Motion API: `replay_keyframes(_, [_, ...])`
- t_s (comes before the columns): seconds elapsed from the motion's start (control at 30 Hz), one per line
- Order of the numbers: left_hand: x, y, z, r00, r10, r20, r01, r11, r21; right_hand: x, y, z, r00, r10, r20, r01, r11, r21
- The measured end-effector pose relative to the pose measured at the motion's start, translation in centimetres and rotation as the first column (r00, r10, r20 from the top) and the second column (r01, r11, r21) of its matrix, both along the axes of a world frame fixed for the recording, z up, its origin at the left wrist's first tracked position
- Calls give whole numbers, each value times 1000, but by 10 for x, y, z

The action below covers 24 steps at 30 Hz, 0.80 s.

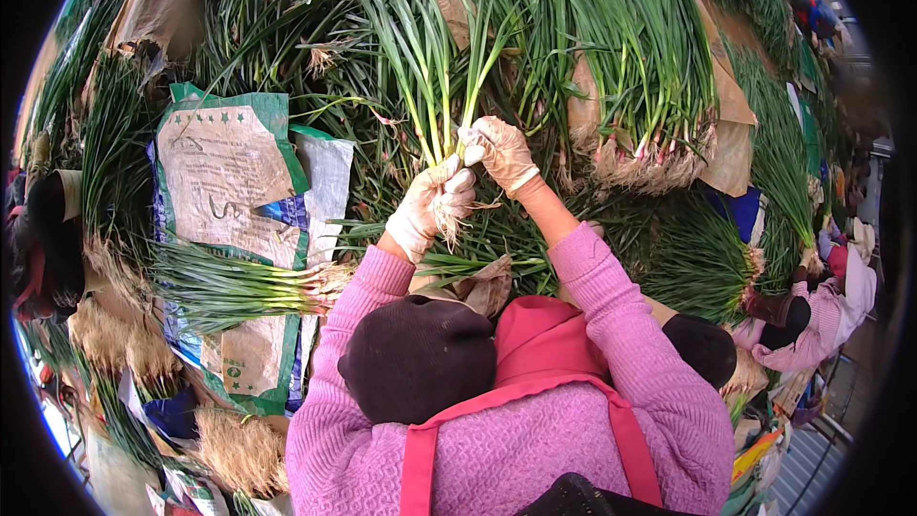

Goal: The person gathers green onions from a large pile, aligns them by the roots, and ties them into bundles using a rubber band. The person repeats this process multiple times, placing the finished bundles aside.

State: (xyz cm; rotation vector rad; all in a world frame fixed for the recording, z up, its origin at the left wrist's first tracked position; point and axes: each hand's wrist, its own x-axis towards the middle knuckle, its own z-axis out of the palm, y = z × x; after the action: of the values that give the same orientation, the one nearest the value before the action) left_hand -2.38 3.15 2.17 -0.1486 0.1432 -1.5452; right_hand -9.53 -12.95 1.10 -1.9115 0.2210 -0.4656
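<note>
My left hand (435, 206), in a pale glove, is closed around the lower stems of a small bunch of garlic greens (428, 97). Their leaves fan out away from me, and pale roots hang below the fist. Gloved too, my right hand (500, 152) pinches the base of a stalk (469, 97) just above and to the right of the left hand. The two hands nearly touch. Under them lies a loose layer of green stalks (501, 229). To the left, a sorted bunch with trimmed-looking pink stems (265, 287) rests on a flattened woven sack (222, 158).
A large heap of greens (645, 79) lies at the upper right, roots towards me. Another bunch (706, 258) sits to the right. Root-up bundles (240, 451) stand at lower left. A person in a pink striped sleeve (806, 333) works at the right; another person (50, 244) is at the left rim.
</note>
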Motion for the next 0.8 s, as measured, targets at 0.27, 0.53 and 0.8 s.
replay_keyframes(0.27, [-11, -2, -1, 951, -103, 290, -14, 927, 375, -89, -45, 13, 36, 323, -946, -333, 896, 293])
replay_keyframes(0.53, [-38, -17, -26, 850, -239, 469, -56, 845, 532, -3, -14, -6, 892, -52, -450, 342, 729, 593])
replay_keyframes(0.8, [-25, -13, -13, 791, -316, 524, -67, 806, 588, -157, -238, 128, 830, -515, 214, 498, 857, 132])
